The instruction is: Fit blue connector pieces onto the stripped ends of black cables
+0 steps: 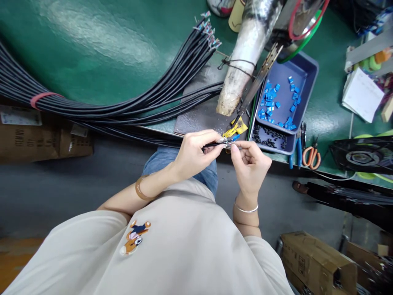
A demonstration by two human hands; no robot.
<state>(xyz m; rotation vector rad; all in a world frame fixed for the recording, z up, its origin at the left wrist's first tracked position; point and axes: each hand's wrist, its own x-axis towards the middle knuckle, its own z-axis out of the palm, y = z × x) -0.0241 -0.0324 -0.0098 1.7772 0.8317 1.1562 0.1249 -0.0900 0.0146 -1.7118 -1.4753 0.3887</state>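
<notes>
My left hand [196,155] is closed around the end of a black cable [214,144], thumb and forefinger near its tip. Against that tip my right hand [250,164] pinches the thin wires at the cable end, though the fingertips partly hide them. Just beyond the fingers are a small blue piece [236,137] and a yellow piece [240,126] under a slanted metal bar [259,78]. A large bundle of black cables [123,110] with stripped, coloured wire ends curves in from the left over the bench.
A blue-grey tray [310,73] with small blue connectors and a second tray [273,150] with small black parts stand at right. Beside them lie blue-handled pliers [296,153] and orange-handled scissors [311,157]. A whitish wrapped tube [236,69] hangs above the green bench [101,61].
</notes>
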